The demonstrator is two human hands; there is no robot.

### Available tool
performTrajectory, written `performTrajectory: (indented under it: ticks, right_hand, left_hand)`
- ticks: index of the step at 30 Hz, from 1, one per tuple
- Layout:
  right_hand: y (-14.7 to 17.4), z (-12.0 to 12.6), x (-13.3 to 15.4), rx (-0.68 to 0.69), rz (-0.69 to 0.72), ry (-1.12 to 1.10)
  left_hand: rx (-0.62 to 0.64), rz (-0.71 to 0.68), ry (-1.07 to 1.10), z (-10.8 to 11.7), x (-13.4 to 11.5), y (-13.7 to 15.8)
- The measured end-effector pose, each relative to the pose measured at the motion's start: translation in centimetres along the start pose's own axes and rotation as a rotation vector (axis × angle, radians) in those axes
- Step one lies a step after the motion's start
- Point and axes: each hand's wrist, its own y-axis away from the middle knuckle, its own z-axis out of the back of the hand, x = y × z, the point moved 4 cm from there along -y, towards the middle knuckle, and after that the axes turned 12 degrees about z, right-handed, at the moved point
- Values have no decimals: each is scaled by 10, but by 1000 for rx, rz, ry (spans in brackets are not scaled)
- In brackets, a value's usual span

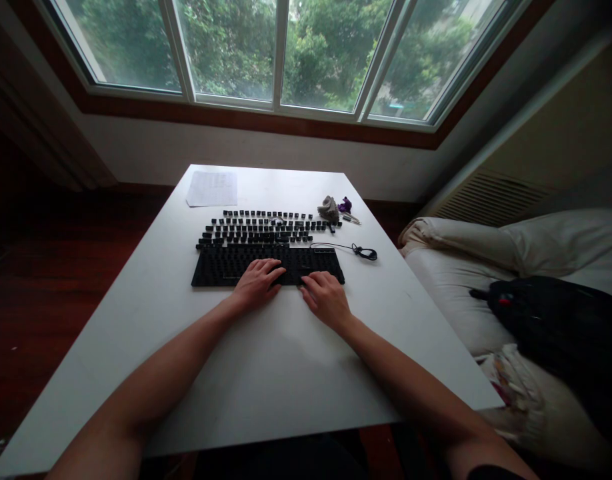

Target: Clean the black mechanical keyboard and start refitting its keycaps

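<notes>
A black keyboard [213, 268] with its keycaps off lies flat on the white table. My left hand [257, 283] rests on its middle, fingers stretched out over the board and thumb near the front edge. Close by on the right, my right hand [327, 295] is at the front edge with its thumb and fingers drawn together. Anything small between those fingertips is too hard to make out. Behind the keyboard stand rows of loose black keycaps [259, 229]. The keyboard's cable [366, 253] lies partly bundled at the right.
Printed paper [212, 189] lies at the table's far left. A grey cloth [329, 209], a purple item [345, 205] and slim metallic tools [352, 219] sit at the far right. A sofa [446, 287] with a black bag [561, 327] flanks the table [266, 387].
</notes>
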Motion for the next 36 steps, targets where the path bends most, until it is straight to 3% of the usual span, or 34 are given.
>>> performTrajectory:
  ticks: [12,21,29,36]
  right_hand:
    - [-2,1,4,30,-42,-3]
    - [-9,-2,-6,26,14,-81]
    - [-76,-6,-48,75,32,-104]
    - [-132,-32,-69,297,24,32]
  left_hand:
    - [3,0,10,3,-2,1]
    - [-1,-6,-12,3,-1,2]
    - [14,-35,-37,14,-6,8]
    - [33,-63,-48,19,-3,7]
